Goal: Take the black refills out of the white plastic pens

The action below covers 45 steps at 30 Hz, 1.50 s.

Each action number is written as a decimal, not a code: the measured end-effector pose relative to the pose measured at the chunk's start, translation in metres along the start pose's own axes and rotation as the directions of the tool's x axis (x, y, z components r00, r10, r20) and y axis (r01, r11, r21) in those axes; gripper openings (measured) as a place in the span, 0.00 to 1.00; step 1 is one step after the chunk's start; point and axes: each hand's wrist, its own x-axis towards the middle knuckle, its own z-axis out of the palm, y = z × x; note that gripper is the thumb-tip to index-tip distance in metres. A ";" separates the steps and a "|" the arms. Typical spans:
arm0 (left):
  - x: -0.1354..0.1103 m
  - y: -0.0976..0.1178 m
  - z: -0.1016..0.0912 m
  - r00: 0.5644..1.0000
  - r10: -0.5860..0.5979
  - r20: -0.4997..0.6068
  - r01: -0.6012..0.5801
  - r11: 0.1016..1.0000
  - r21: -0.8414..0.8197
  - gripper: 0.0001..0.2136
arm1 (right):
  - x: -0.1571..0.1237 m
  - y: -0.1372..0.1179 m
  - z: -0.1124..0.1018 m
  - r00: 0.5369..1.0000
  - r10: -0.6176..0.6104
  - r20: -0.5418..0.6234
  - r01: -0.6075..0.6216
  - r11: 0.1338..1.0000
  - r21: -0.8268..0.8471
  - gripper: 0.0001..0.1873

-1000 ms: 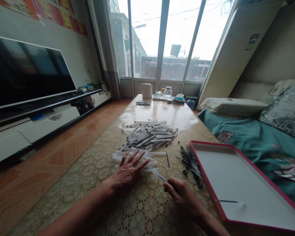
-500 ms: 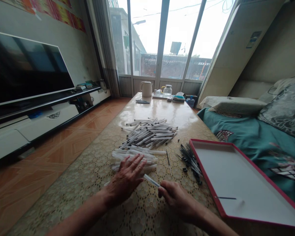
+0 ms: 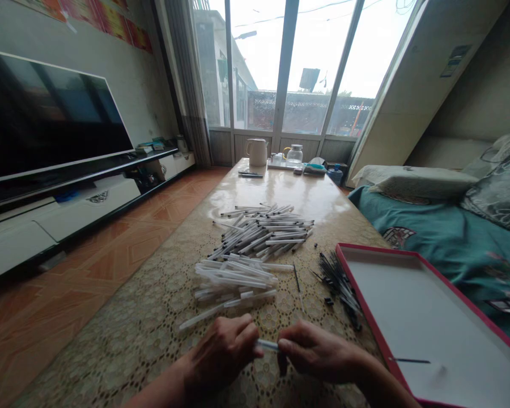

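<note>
My left hand [image 3: 225, 354] and my right hand [image 3: 312, 351] meet low over the near end of the table, both closed on one clear pen barrel [image 3: 267, 345] held level between them. Just beyond them lies a heap of clear pen barrels [image 3: 233, 280]. Farther up the table sits a bigger pile of capped pens [image 3: 263, 231]. A bunch of thin black refills [image 3: 338, 280] lies to the right of my hands, beside a red-rimmed tray [image 3: 368, 294] that holds a single refill [image 3: 410, 360].
The long table [image 3: 161, 306] carries a lace-patterned cover. A white kettle [image 3: 257, 152], a glass jar [image 3: 294, 154] and small items stand at its far end. A TV [image 3: 46, 122] on a low cabinet is left; a teal-covered bed [image 3: 446, 238] with pillows is right.
My left hand has left the heap of clear barrels and drawn back toward me. It has closed on the barrel that my right hand was holding, and both hands have come together.
</note>
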 end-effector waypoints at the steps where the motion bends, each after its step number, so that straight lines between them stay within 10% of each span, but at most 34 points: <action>1: 0.000 0.002 0.000 1.000 0.018 0.011 -0.019 1.000 0.010 0.14 | 0.000 -0.001 0.002 1.000 0.015 0.022 -0.015 1.000 -0.001 0.23; 7: -0.005 -0.001 -0.006 0.999 0.004 0.048 -0.005 1.000 0.026 0.17 | -0.002 0.003 0.021 0.985 -0.059 -0.165 0.003 0.947 -0.323 0.18; 11: -0.009 -0.022 -0.018 0.972 -0.232 -0.026 0.226 0.962 -0.154 0.21 | -0.010 0.021 0.002 0.877 -0.184 -0.443 -0.133 0.795 -0.592 0.15; 15: -0.004 -0.029 -0.021 0.929 -0.368 -0.027 0.354 0.909 -0.219 0.19 | -0.012 0.024 -0.017 0.773 -0.291 -0.564 -0.137 0.791 -0.596 0.17; 22: 0.000 -0.018 -0.013 0.865 -0.502 -0.021 0.477 0.834 -0.276 0.17 | -0.001 0.010 0.004 0.798 -0.259 -0.544 -0.054 0.869 -0.492 0.14; 31: 0.008 -0.003 -0.010 0.780 -0.484 0.397 0.510 0.123 -0.851 0.19 | 0.009 0.007 0.028 0.891 -0.223 -0.396 -0.010 0.861 -0.508 0.15; 45: 0.008 -0.018 -0.019 0.673 -0.636 0.378 0.418 -0.096 -0.904 0.12 | 0.003 0.020 0.011 0.826 -0.135 -0.547 0.109 0.991 -0.079 0.26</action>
